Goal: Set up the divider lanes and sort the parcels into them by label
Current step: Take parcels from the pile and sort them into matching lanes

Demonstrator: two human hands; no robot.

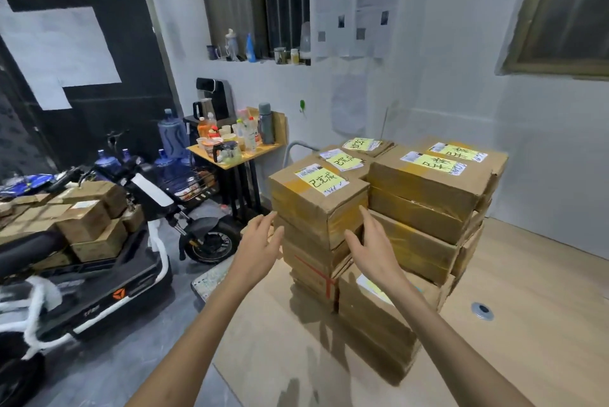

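Note:
Stacks of brown cardboard parcels stand on a light wooden table [527, 324]. Most top parcels carry yellow handwritten labels. The nearest top parcel [316, 199] sits on the front left stack. My left hand [260, 245] is at its left side with fingers straight, and my right hand [370, 242] is at its front right face, fingers extended. Both hands are open and hold nothing. Whether they touch the cardboard is unclear. A taller stack [431, 189] with two yellow labels stands to the right. A lower parcel [372, 317] lies in front under my right forearm.
A scooter [108, 242] loaded with small boxes is parked on the floor at left. Behind it, a small yellow side table [260, 151] holds bottles and cups, with water jugs beside it. A round grommet [482, 310] is set into the tabletop at right.

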